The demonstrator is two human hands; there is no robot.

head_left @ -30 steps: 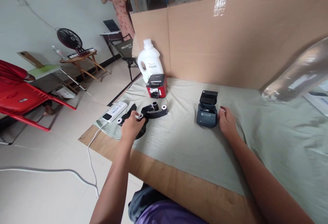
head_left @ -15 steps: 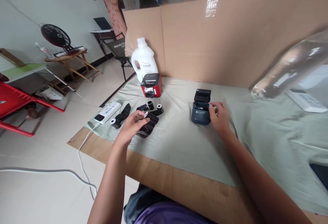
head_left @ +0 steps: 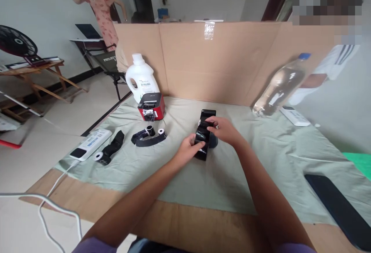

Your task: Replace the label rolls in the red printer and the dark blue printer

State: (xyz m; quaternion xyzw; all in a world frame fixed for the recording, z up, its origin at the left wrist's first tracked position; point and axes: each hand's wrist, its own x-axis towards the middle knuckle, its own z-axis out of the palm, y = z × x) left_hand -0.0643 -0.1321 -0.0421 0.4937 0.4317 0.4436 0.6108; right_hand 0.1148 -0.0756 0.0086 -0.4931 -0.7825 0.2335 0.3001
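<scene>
Over the small dark blue label printer [head_left: 213, 141], a roll of black paper [head_left: 205, 124] with a white core is held between my hands. Fingers of my right hand [head_left: 223, 129] are closed on the roll at the printer's opening. The loose strip hangs toward me, pinched in my left hand [head_left: 189, 148]. Behind the roll stands the raised printer lid [head_left: 209, 112]; the compartment and most of the body are hidden. To the left lie more black rolls with their strips partly unwound, one [head_left: 102, 157] near a power strip and another [head_left: 161, 133] farther in.
A red and black printer [head_left: 151, 107] stands before a white jug [head_left: 143, 77]. The white power strip [head_left: 91, 145] trails a cable. A plastic bottle [head_left: 279, 87] leans at the cardboard wall [head_left: 208, 63]. A dark phone [head_left: 336, 206] lies right. Two people are beyond the table.
My left hand has carried the black paper roll rightward to the printer. My right hand has moved from the printer's side onto the roll. The camera view has shifted right.
</scene>
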